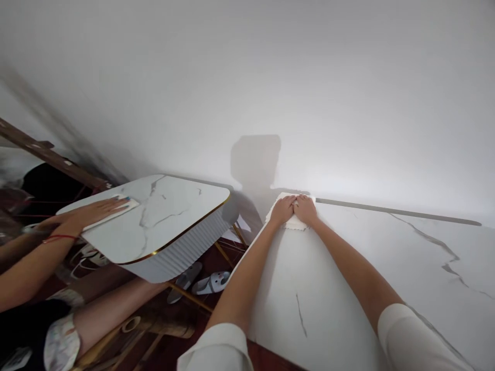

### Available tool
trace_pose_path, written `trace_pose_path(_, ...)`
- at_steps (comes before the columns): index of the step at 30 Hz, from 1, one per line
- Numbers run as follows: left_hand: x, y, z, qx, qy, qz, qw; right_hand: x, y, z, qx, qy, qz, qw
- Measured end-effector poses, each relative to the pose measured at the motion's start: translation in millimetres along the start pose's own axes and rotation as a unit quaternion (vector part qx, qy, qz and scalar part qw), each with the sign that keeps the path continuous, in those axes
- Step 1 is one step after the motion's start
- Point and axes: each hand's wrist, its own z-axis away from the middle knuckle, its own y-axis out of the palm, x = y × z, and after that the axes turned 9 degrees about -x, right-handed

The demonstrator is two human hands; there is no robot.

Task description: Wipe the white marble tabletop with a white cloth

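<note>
Near the wall-side edge of a white marble-patterned tabletop point(340, 257) lies a white cloth point(296, 224) with a scalloped border. My left hand point(283, 208) presses down on the cloth, its fingers close together and bent over it. Right beside it, my right hand point(305, 208) rests on the same cloth, the fingertips of both hands nearly meeting. Both arms are stretched far forward over the tabletop. Parts of the cloth stick out around and in front of the hands.
To the left stands a small marble-patterned table point(174, 216) with a gold rim and ribbed side. Another person's hand point(96, 211) lies on a white cloth point(131, 203) there. Slippers point(212, 283) and a wooden stool point(154, 327) are below. A wall point(348, 103) rises behind both tabletops.
</note>
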Motion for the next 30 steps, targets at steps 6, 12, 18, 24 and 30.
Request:
trace_pose_path(6,-1,17,-24,0.022,0.006,0.062,0.998,-23,-1,-7,-0.005,0.011,0.024,1.000)
trace_pose_path(12,13,7,-9,0.044,0.045,0.078,0.995,0,-2,8,0.009,0.015,0.044,0.999)
trace_pose_path(18,37,-25,48,0.035,0.060,0.069,0.995,61,-6,42,0.014,-0.006,0.046,0.999)
trace_pose_path(24,35,-76,138,-0.002,0.016,0.040,0.999,124,-23,94,0.033,-0.070,0.016,0.997)
trace_pose_path(30,-19,-119,215,0.006,-0.029,-0.058,0.998,150,-53,159,0.055,-0.137,-0.030,0.989)
